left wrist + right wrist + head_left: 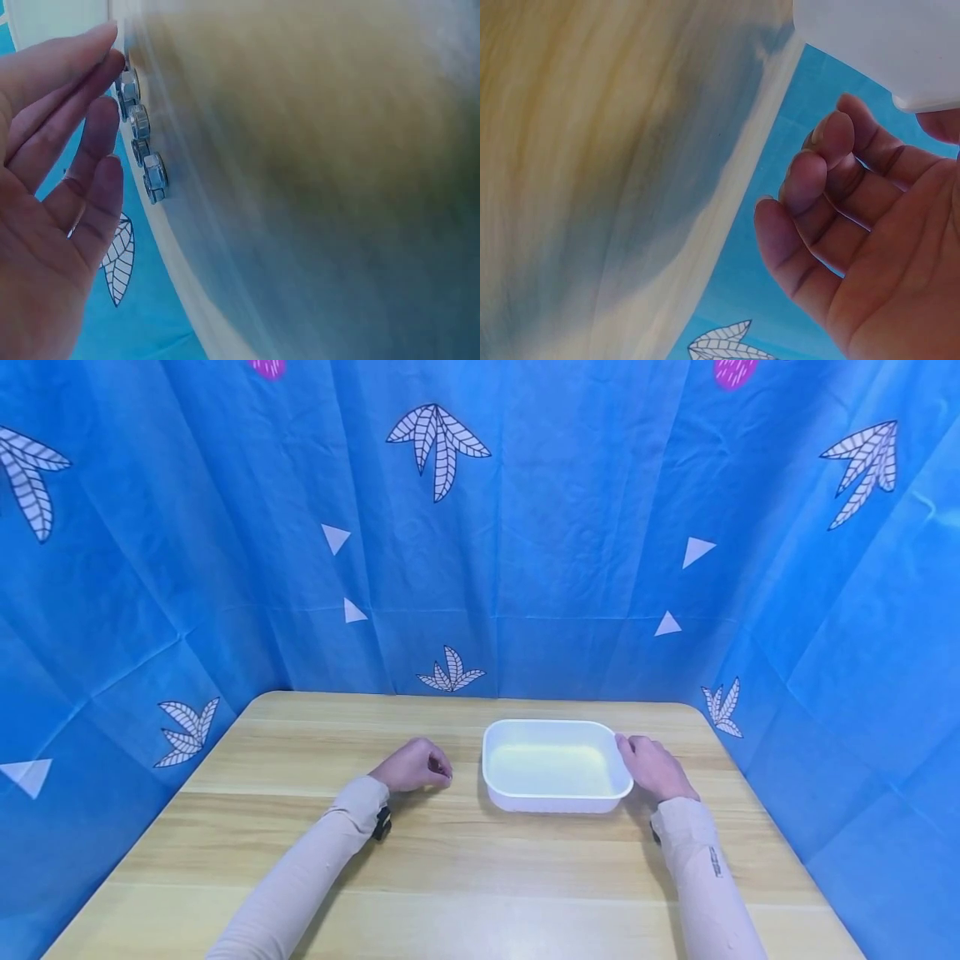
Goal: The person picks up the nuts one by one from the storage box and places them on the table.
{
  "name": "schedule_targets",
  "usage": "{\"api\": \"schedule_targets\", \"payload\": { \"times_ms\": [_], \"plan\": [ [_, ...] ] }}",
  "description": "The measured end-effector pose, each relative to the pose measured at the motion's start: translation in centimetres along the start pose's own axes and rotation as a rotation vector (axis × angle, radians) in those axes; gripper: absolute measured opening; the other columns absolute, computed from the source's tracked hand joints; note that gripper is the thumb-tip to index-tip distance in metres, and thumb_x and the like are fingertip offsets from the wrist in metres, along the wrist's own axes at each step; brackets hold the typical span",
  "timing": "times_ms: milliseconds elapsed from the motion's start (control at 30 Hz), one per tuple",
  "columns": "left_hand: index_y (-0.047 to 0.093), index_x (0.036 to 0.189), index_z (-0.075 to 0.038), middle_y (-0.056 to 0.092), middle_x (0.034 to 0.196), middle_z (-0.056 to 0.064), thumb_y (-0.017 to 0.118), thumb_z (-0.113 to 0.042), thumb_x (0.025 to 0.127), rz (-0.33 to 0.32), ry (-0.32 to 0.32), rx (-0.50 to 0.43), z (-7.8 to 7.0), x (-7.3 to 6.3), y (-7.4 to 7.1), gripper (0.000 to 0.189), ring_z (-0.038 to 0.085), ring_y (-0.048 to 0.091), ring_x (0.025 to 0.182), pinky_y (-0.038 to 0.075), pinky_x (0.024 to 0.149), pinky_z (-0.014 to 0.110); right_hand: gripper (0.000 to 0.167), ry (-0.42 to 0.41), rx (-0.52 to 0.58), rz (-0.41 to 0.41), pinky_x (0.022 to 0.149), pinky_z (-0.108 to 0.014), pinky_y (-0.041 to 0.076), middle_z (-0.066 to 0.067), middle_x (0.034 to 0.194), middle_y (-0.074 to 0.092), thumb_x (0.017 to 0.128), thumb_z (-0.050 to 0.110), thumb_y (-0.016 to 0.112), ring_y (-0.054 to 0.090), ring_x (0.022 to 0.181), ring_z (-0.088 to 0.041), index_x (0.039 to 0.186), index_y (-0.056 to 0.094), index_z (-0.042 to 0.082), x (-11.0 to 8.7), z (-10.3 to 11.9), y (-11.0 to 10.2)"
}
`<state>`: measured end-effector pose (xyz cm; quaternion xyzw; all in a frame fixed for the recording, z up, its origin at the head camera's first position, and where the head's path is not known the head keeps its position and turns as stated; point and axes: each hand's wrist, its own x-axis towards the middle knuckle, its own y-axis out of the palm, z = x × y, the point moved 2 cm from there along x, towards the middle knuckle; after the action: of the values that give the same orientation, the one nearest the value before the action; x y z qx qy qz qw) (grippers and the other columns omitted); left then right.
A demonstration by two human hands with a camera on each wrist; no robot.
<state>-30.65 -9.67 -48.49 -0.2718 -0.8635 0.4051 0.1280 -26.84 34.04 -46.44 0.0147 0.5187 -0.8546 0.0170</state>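
Observation:
A white plastic tub [555, 802] with rounded corners stands on the table, its visible inside bare. My right hand [654, 767] is at the tub's right side, with the thumb hooked over the rim. In the right wrist view its other fingers [802, 180] bend loosely outside the tub. My left hand [416, 766] is low over the table, left of the tub, fingers bent. Several shiny metal nuts [155, 172] lie in a row just past those fingertips in the left wrist view; the hand hides them from the head view. Nothing shows pinched in the left hand.
The wooden table [480, 877] has rounded far corners. Blue curtains [570, 527] with leaf and triangle prints hang along its back and both sides. A dark band [382, 823] is on the left wrist.

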Motion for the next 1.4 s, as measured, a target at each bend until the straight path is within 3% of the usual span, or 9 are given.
{"api": "schedule_targets", "payload": {
  "times_ms": [467,1067,1233,1400],
  "plan": [
    [0.078,0.093,-0.011,0.076,0.091,0.0,0.082,-0.007,0.086,0.023,-0.025,0.05,-0.8,0.0,0.1,0.009,0.009,0.068,0.086,0.061,0.084,0.026,0.072,-0.015,-0.001,-0.009,0.103,-0.065,0.049,-0.028,0.126,0.068,0.111,0.05,0.022,0.064,0.12,-0.048,0.134,0.06,-0.006,0.1,0.1,0.1],
    [0.077,0.097,-0.011,0.071,0.097,0.0,0.082,-0.011,0.085,-0.004,0.027,0.093,-0.7,-0.9,-0.2,0.013,0.011,0.063,0.088,0.057,0.081,0.023,0.074,-0.01,0.028,0.016,0.102,-0.063,0.05,-0.027,0.126,0.068,0.11,0.053,0.021,0.065,0.117,-0.044,0.134,0.06,-0.005,0.4,0.6,0.9],
    [0.077,0.104,-0.009,0.069,0.103,-0.002,0.078,-0.017,0.091,-0.086,0.033,0.079,-2.0,-1.9,-0.4,0.015,0.011,0.063,0.093,0.058,0.084,0.028,0.074,-0.01,0.031,0.024,0.103,-0.064,0.049,-0.029,0.129,0.066,0.111,0.052,0.021,0.063,0.121,-0.048,0.137,0.057,-0.007,0.3,0.1,0.7],
    [0.076,0.112,-0.01,0.069,0.115,0.0,0.071,-0.027,0.098,-0.276,0.053,0.108,-5.9,-3.7,-2.1,0.022,0.019,0.066,0.109,0.058,0.099,0.042,0.07,-0.048,0.009,-0.031,0.1,-0.065,0.05,-0.024,0.117,0.07,0.112,0.048,0.018,0.065,0.114,-0.046,0.128,0.062,-0.005,0.3,-0.8,-0.8]
  ]
}}
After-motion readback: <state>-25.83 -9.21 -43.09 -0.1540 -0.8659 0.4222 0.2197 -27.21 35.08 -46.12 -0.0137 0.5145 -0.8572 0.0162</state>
